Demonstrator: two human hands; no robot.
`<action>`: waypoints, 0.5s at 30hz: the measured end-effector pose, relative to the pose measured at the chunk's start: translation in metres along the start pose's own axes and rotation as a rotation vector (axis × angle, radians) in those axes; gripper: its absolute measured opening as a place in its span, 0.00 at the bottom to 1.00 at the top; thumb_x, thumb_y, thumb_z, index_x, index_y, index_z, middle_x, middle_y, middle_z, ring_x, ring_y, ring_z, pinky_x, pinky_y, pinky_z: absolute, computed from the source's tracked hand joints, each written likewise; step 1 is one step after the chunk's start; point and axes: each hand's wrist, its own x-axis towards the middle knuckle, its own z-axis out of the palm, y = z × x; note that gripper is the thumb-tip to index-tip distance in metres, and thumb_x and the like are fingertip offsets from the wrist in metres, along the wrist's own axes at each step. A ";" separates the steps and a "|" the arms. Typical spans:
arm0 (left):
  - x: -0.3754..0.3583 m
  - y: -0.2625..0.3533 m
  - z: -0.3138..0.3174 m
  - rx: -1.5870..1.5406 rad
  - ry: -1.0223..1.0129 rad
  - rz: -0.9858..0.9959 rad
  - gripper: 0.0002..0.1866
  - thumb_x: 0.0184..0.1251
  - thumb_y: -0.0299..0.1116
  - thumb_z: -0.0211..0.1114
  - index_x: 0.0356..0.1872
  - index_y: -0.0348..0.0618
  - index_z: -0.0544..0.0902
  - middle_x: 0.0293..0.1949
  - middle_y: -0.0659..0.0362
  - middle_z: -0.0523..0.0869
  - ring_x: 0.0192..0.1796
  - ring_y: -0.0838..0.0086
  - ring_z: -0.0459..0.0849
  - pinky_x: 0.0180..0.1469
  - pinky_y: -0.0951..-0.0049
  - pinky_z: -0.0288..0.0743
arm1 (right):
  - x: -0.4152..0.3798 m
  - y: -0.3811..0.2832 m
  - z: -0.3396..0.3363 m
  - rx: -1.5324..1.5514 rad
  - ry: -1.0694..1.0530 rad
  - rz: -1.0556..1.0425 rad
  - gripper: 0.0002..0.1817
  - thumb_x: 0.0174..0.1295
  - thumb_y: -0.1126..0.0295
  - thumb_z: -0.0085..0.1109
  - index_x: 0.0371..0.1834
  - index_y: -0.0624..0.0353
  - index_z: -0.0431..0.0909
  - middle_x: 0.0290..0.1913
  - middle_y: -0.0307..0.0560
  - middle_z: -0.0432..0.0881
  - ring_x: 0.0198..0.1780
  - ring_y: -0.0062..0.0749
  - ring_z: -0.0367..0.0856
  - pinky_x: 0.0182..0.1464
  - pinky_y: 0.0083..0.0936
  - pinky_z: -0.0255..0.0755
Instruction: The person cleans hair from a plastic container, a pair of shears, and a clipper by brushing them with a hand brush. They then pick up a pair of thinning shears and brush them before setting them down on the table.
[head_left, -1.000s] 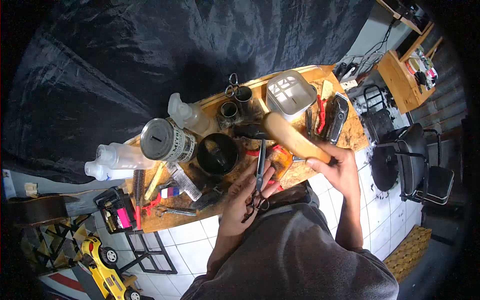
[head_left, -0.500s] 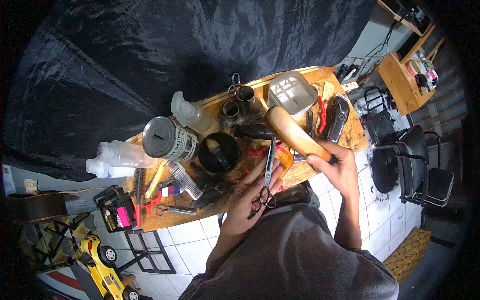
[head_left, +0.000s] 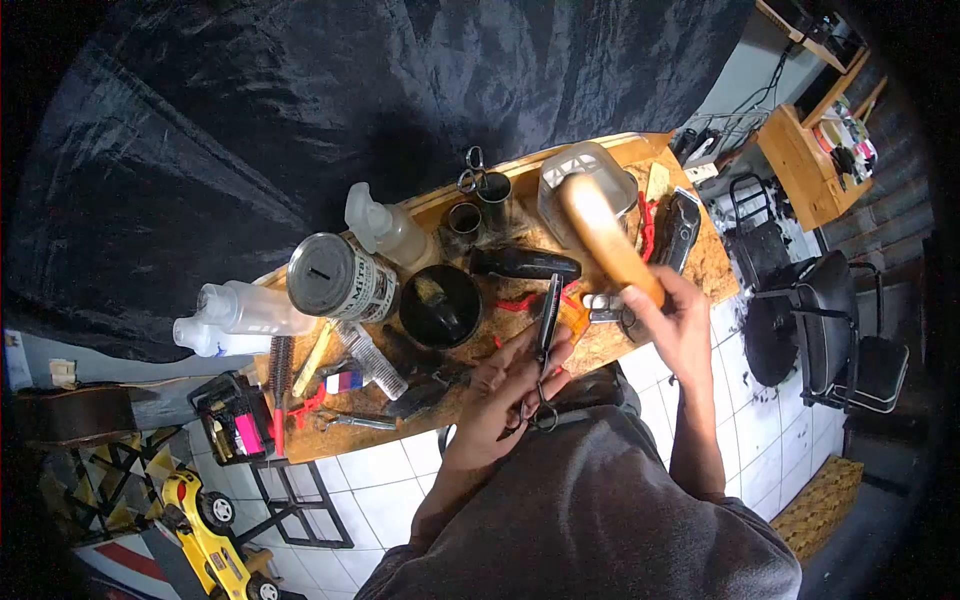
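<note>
My left hand (head_left: pixel 500 400) holds a pair of scissors (head_left: pixel 548 335) over the table's front edge. Their blades are together and point away from me, the finger rings near my fingers. My right hand (head_left: pixel 672 325) grips the near end of a long, curved wooden piece (head_left: pixel 618 240), shaped like a brush back; no bristles show. Its far end is blurred and overlaps the clear plastic container (head_left: pixel 565 170). On the table between and beyond my hands lie a black hair clipper (head_left: pixel 525 264), an orange piece (head_left: pixel 574 318) and a black bowl (head_left: pixel 425 335) with a brush in it.
A tin can (head_left: pixel 340 280), spray bottle (head_left: pixel 385 225), clear bottles (head_left: pixel 250 308), combs (head_left: pixel 372 360) and a round brush (head_left: pixel 279 385) crowd the left of the wooden table. Another clipper (head_left: pixel 680 230) lies at right. A black chair (head_left: pixel 835 310) and yellow toy car (head_left: pixel 210 535) stand on the floor.
The wooden piece has swung slightly to the right, uncovering more of the table under it. The scissors have shifted a little right and turned in my left hand.
</note>
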 end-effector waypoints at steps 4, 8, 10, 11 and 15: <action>0.006 -0.013 -0.007 0.020 0.081 0.074 0.24 0.71 0.33 0.56 0.65 0.39 0.66 0.49 0.59 0.80 0.52 0.77 0.80 0.53 0.76 0.76 | -0.006 0.013 0.005 0.285 -0.069 -0.051 0.16 0.65 0.62 0.57 0.43 0.66 0.77 0.26 0.33 0.73 0.29 0.17 0.68 0.30 0.18 0.63; 0.012 -0.021 -0.015 -0.072 0.063 0.072 0.21 0.71 0.34 0.57 0.62 0.41 0.70 0.41 0.62 0.81 0.44 0.81 0.81 0.44 0.80 0.75 | -0.016 0.019 0.008 0.345 -0.464 -0.298 0.16 0.55 0.62 0.68 0.38 0.62 0.80 0.28 0.41 0.79 0.32 0.20 0.75 0.34 0.19 0.67; 0.014 -0.027 -0.013 -0.149 0.155 0.130 0.19 0.71 0.35 0.58 0.59 0.41 0.72 0.36 0.63 0.80 0.38 0.82 0.79 0.40 0.80 0.73 | -0.011 0.017 0.008 0.151 -0.610 -0.410 0.18 0.49 0.61 0.74 0.36 0.62 0.81 0.27 0.44 0.82 0.28 0.23 0.78 0.31 0.23 0.70; 0.014 -0.018 -0.003 -0.187 0.087 0.143 0.19 0.71 0.34 0.58 0.59 0.40 0.71 0.34 0.64 0.79 0.36 0.83 0.78 0.39 0.80 0.72 | -0.010 0.013 0.008 0.039 -0.640 -0.460 0.19 0.47 0.60 0.75 0.36 0.62 0.82 0.27 0.45 0.83 0.28 0.24 0.80 0.30 0.24 0.71; 0.000 -0.013 -0.013 0.135 0.194 0.063 0.12 0.71 0.31 0.56 0.50 0.35 0.79 0.41 0.60 0.82 0.41 0.82 0.78 0.46 0.79 0.72 | -0.005 0.017 0.011 0.049 -0.253 -0.252 0.20 0.49 0.60 0.74 0.39 0.63 0.82 0.30 0.47 0.84 0.31 0.25 0.81 0.35 0.23 0.73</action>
